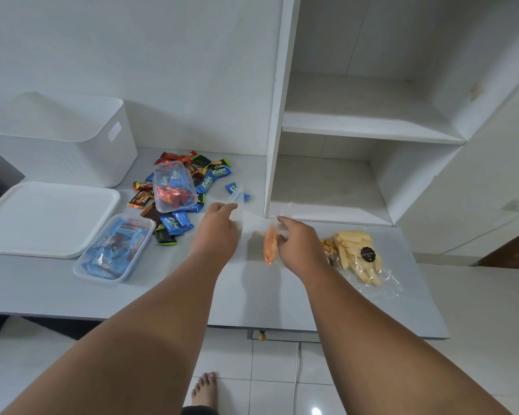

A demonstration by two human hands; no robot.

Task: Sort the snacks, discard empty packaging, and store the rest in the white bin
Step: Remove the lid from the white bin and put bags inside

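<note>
My left hand (pixel 218 227) pinches the left top corner of a clear plastic bag (pixel 253 218) above the counter, and my right hand (pixel 297 242) grips its right side. Orange snacks (pixel 269 245) hang in the bag beside my right hand; the bag is blurred by motion. The white bin (pixel 72 145) stands at the back left with its white lid (pixel 42 217) lying flat in front of it. A pile of wrapped chocolates and wafers (pixel 204 175) lies between the bin and my hands. Two clear tubs hold more wrapped snacks: one (pixel 174 187) on the pile, one (pixel 114 250) near the lid.
A clear bag of pale yellow sticks (pixel 360 256) with a black sticker lies on the counter right of my right hand. White open shelves (pixel 357 127) rise at the back right. The counter's front edge (pixel 312 332) has a drawer knob below it, and tiled floor lies underneath.
</note>
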